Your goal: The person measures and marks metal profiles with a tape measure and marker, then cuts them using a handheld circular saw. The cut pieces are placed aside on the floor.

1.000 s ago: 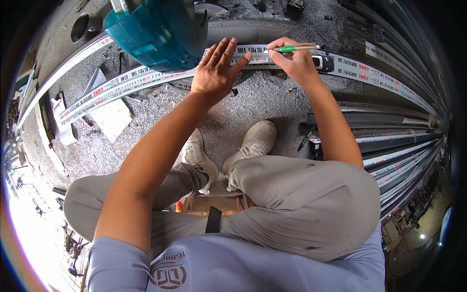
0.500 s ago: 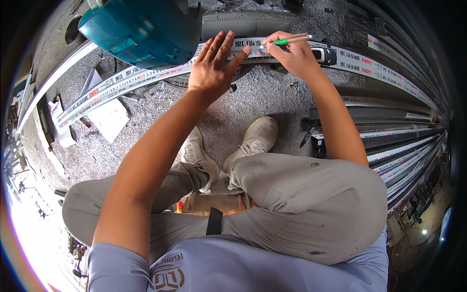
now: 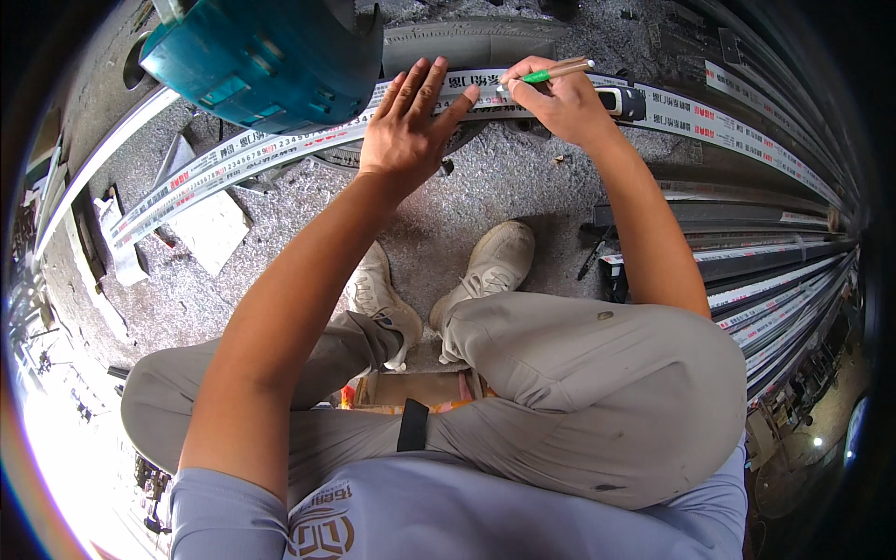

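From my end I saw a long printed bar [image 3: 728, 129] stretched crosswise, a teal machine [image 3: 266, 65] looming over its left part. The left hand [image 3: 403, 131] lay on the bar, fingers spread; the right hand [image 3: 567, 105] was pinching. Just right of it, 1 tape measure [image 3: 623, 103] sat on the bar. The pinch held 1 pen [image 3: 562, 70], tip down at the bar.

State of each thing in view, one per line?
Left hand: flat, fingers spread, on the profile
Right hand: closed on the pen
Pen: tilted, tip down toward the profile; contact unclear
Profile: lying flat, printed film on
Tape measure: on the profile, blade apparently drawn out
Teal machine: on or off can't be told
White sheet: lying on the floor
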The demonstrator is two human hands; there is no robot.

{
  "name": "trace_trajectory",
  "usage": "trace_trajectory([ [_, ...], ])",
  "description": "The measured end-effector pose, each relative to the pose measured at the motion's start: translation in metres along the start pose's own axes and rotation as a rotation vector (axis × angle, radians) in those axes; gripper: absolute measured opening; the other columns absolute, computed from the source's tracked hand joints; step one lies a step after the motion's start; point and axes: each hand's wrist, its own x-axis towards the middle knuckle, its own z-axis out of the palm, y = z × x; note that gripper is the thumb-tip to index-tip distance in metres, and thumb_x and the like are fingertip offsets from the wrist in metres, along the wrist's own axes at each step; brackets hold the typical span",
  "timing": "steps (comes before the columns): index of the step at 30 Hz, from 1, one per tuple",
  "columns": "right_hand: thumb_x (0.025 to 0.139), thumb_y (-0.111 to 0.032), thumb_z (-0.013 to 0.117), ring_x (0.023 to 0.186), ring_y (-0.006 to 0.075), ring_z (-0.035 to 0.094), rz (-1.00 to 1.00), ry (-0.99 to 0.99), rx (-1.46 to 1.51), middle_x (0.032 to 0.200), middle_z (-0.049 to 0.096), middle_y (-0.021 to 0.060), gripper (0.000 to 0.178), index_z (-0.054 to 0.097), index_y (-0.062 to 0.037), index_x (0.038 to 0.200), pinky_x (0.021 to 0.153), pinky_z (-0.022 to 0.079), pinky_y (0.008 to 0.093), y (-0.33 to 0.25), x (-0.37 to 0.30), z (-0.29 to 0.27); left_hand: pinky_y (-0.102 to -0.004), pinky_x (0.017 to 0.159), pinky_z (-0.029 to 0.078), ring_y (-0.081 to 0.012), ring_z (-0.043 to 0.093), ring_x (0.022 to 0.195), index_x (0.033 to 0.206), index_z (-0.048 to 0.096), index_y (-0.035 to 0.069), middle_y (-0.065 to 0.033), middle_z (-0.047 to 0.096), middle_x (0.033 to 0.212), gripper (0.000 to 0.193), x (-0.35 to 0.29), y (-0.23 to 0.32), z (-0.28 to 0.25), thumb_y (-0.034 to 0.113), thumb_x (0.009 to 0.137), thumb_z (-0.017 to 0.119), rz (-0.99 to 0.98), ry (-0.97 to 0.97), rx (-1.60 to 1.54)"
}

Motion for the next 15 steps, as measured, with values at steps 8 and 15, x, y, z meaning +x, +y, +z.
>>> trace_trajectory([
  [8, 0.094, -0.021, 0.07, 0.073, 0.0106, 0.065, -0.004, 0.002, -0.014, 0.079, 0.072, 0.0048, 0.021, 0.074, -0.0019, 0.1, 0.065, 0.051, 0.0282, -0.0025, 0.0007, 0.0003, -0.0458, 0.121, 0.039, -0.0323, 0.041, 0.15, 0.149, 0.053, 0.036, -0.0127, 0.041, 0.163, 0.058, -0.0001, -0.0006, 0.0, 0.021, 0.096, 0.072, -0.002, 0.001, 0.0],
  [15, 0.094, -0.022, 0.069, 0.069, 0.0095, 0.061, 0.007, 0.0, -0.004, 0.075, 0.069, 0.0032, 0.021, 0.074, -0.002, 0.1, 0.061, 0.048, 0.0281, -0.0021, 0.0015, 0.0004, -0.0485, 0.12, 0.039, -0.0368, 0.044, 0.147, 0.146, 0.056, 0.034, -0.0162, 0.044, 0.16, 0.064, 0.0005, -0.0019, 0.0017, 0.01, 0.089, 0.071, 0.009, 0.053, -0.067],
])
